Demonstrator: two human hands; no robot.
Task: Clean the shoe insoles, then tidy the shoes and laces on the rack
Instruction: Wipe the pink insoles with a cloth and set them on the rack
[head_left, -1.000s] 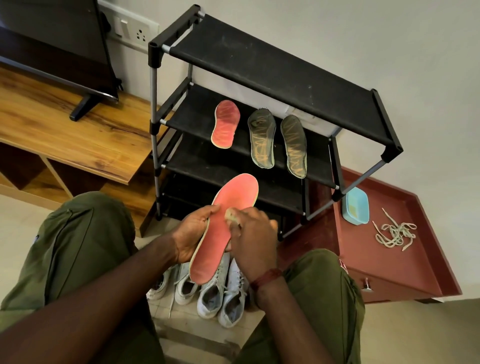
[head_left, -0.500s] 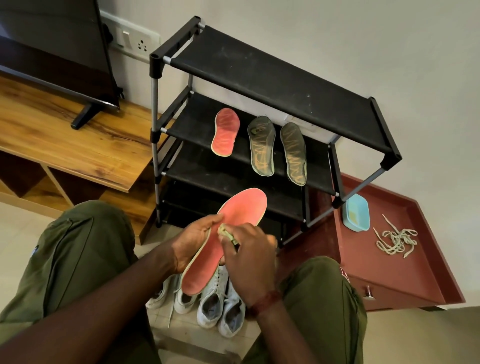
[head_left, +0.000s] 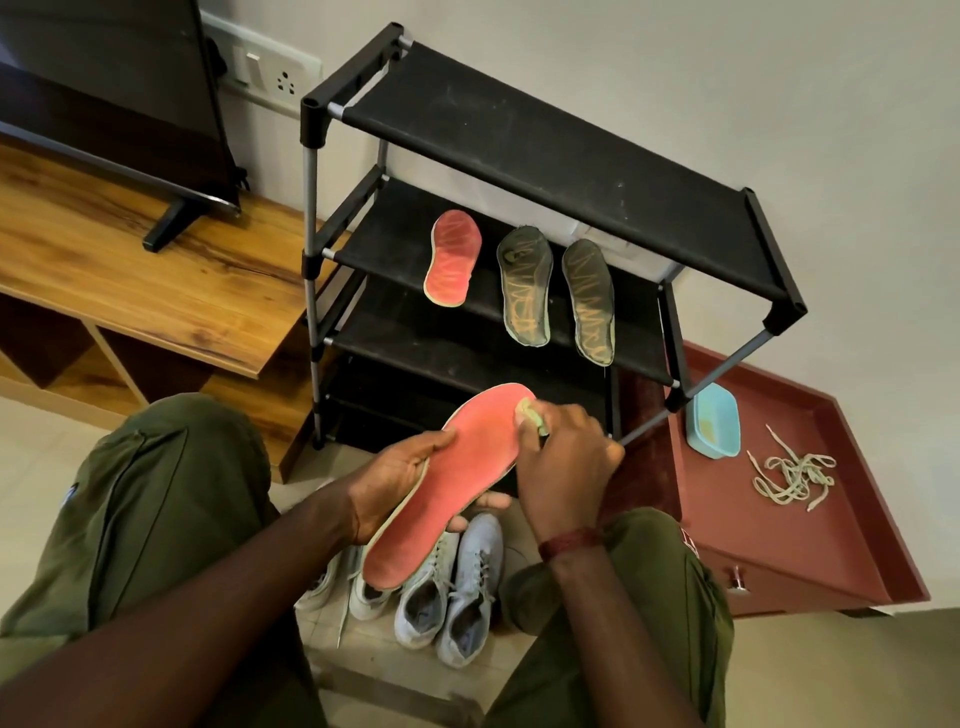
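My left hand (head_left: 400, 475) holds a red insole (head_left: 457, 483) from below, over my lap. My right hand (head_left: 563, 462) pinches a small pale green sponge (head_left: 531, 413) against the insole's upper end. On the black rack's (head_left: 545, 140) second shelf lie another red insole (head_left: 453, 258) and two dark insoles (head_left: 524, 286) (head_left: 589, 301). White shoes (head_left: 447, 587) stand on the floor between my knees. A heap of pale laces (head_left: 792, 475) lies on the maroon tray table (head_left: 831, 551).
A light blue tub (head_left: 712, 423) sits on the maroon table beside the rack. A wooden TV unit (head_left: 135, 280) with a television (head_left: 109, 93) stands at the left. A wall socket (head_left: 270, 75) is behind the rack.
My right hand has slid the sponge up the insole from its middle to its upper end. The left hand keeps its hold on the insole.
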